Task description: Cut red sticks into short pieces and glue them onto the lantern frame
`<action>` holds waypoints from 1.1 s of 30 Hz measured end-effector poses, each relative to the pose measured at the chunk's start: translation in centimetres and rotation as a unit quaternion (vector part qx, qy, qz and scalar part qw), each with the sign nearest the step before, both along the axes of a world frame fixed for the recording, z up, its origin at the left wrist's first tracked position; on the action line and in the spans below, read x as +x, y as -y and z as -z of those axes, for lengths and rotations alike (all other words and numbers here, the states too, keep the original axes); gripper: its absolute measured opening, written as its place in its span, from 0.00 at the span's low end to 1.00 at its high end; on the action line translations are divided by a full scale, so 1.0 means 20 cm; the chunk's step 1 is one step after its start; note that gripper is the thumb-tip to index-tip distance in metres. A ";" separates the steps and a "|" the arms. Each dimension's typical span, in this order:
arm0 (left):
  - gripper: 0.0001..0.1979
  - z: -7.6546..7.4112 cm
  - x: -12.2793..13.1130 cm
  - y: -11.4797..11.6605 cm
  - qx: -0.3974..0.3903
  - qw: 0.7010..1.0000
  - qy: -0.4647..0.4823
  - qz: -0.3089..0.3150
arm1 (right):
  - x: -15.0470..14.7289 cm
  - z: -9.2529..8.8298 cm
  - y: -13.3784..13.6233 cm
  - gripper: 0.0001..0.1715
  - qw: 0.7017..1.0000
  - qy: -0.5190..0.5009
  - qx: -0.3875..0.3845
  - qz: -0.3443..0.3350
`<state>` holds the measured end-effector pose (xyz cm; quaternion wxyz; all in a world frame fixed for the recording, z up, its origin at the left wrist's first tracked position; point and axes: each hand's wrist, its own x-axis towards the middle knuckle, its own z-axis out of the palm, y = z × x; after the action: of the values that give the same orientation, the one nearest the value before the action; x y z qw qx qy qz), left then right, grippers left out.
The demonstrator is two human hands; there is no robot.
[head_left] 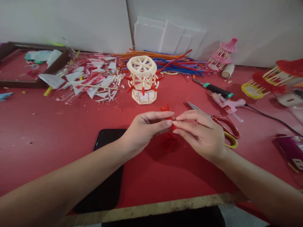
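Observation:
Above the table's front part, my left hand [148,127] and my right hand [202,132] meet at the fingertips. Both pinch a small red pipe-cleaner piece [173,126], mostly hidden by the fingers. More red fuzzy bits [165,108] show just beyond the left fingers, and others [170,138] below the hands; whether they join the held piece I cannot tell. Past my hands stands a cream lantern-like frame [144,80] with red pipe-cleaner pieces around its middle. Scissors [228,126] with red and yellow handles lie partly behind my right hand.
A black phone-like slab [101,186] lies under my left forearm. Paper and stick scraps [92,78] are heaped at the back left, beside a brown tray [44,78]. Coloured pipe cleaners [184,66] lie behind the frame. Rightward are a cutter [219,90] and a corded glue gun [228,103].

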<state>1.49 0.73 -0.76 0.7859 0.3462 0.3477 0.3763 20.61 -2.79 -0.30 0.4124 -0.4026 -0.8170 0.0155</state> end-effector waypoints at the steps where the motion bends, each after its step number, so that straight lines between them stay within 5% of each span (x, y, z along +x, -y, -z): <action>1: 0.10 0.00 0.00 0.00 0.001 1.000 0.000 0.003 | 0.00 0.00 0.00 0.10 1.000 -0.001 0.004 -0.001; 15: 0.13 0.01 0.00 0.01 0.047 0.998 -0.010 0.033 | 0.05 -0.01 0.00 0.14 0.995 0.077 0.054 -0.028; 33: 0.13 -0.01 0.00 0.02 0.078 0.996 -0.034 0.023 | 0.03 0.00 0.00 0.07 0.999 0.041 0.004 -0.023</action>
<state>1.59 0.35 -0.64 0.7528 0.4271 0.3356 0.3718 21.24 -2.71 -0.28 0.3796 -0.3822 -0.8425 0.0048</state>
